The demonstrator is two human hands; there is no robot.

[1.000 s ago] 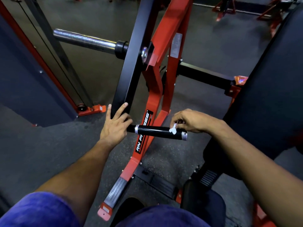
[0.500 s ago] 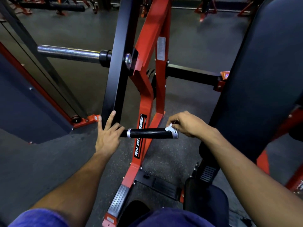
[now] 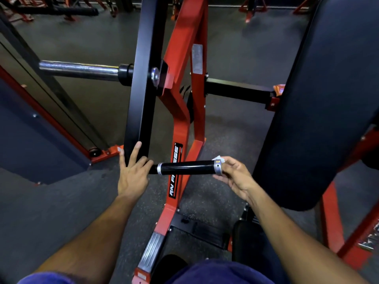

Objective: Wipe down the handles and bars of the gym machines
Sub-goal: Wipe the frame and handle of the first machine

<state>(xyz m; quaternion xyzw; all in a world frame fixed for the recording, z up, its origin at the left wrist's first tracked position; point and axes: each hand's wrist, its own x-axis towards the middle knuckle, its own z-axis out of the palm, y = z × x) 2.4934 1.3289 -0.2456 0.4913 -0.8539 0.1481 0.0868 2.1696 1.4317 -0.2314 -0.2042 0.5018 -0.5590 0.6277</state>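
Left hand: my left hand [image 3: 133,175] lies flat against the lower end of the black upright bar [image 3: 143,78], fingers [image 3: 135,150] straight and spread, the index pointing up along the bar's face; it grips nothing.
Right hand: my right hand [image 3: 233,177] sits at the free end of the handle, fingers loosely curled, with a small white wipe [image 3: 219,158] pinched at the fingertips. How much of the wipe is in the hand I cannot tell; only a scrap shows.
Handle: the black handle [image 3: 185,167] runs level from the bottom of the black upright bar toward my right, with a silver ring at each end. The wipe touches the top of the right-hand silver end cap [image 3: 217,167].
Frame: the red frame [image 3: 176,111] stands just behind the handle, carrying a black label with white lettering, partly hidden by the handle.
Weight peg: a chrome peg [image 3: 78,69] sticks out to the left from the black upright bar, higher up.
Pad: a large black back pad [image 3: 320,99] rises on my right, close beside my right forearm.
Floor: dark speckled rubber floor [image 3: 61,212] lies beneath everything.
Me: blue shorts [image 3: 215,272] show at the bottom edge.
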